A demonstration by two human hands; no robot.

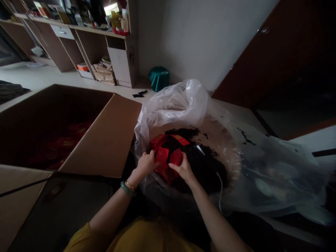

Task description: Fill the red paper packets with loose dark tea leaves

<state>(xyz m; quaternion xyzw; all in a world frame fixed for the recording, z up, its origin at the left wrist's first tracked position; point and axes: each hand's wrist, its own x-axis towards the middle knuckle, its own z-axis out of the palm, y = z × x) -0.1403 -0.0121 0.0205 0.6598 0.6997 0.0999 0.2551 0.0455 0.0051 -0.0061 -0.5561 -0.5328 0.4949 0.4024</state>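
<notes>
Left hand (145,165) and right hand (183,168) closed on red foil packets (165,155) atop dark loose leaves (203,171), clear plastic bag (170,108) close behind, brown cardboard box flap (105,136) just left.

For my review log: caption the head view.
Left hand and right hand grip red packets over dark crumbly material inside a clear plastic bag.

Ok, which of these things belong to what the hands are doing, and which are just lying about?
Part of the work:
left hand
right hand
red packets
dark loose material
clear plastic bag
open cardboard box, with more red packets inside

Just lying about:
teal cloth bundle
black scrap on the floor
wooden shelf unit
</notes>
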